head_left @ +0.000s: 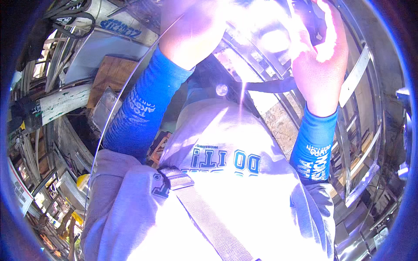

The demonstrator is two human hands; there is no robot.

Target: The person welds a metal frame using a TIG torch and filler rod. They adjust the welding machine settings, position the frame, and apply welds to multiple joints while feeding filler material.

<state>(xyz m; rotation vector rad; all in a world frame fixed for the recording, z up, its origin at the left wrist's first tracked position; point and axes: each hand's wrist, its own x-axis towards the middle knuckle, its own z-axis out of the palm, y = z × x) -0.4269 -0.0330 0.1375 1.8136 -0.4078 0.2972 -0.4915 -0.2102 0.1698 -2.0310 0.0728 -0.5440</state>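
Observation:
Strong white-violet glare washes out the upper middle of the head view. My left hand (193,32) reaches into this light from a blue sleeve (150,100). Its fingers are lost in the brightness, so what it touches is hidden. On the right, my right hand (321,71) is curled round a dark object (308,19), whose kind I cannot make out. The thumb and fingers show on either side of it, partly burnt out by the light. Below the glare, long metal bars (250,58) run diagonally. A dark band (270,85) stretches toward my right wrist.
A brown wooden board (112,78) and a pale pipe-like piece (65,102) lie at the left, among stacked metal lengths. At the right, a flat pale strip (356,78) and thin metal frames stand close to my right forearm. A strap (209,217) crosses my shirt.

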